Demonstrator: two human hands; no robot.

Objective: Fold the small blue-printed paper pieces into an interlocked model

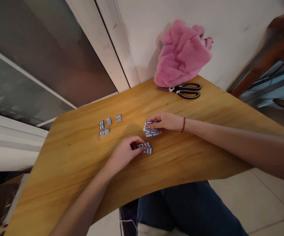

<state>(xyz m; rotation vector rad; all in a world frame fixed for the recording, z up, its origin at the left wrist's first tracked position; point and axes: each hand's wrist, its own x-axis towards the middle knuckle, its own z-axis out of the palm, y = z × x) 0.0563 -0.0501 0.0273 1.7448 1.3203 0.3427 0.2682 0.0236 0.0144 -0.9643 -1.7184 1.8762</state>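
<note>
Near the middle of the wooden table [83, 157], my left hand [129, 149] pinches several small white labels with blue borders [148, 149] between thumb and fingers. Just above and to the right, my right hand [162, 121] is closed on another fanned bunch of the same blue-bordered labels [152, 132]. The two bunches are close together but apart. Farther left on the tabletop lie small groups of matching labels: one pair of blocks [102, 125], a slanted group [108, 121], a row [104, 132] and a separate group [118, 118]. The print on them is too small to read.
Black-handled scissors [187, 90] lie at the back, their blades partly under a pink plush bag [183, 55] against the wall. A glass sliding door [46, 49] borders the table's left back side. My legs [188, 206] are below the front edge.
</note>
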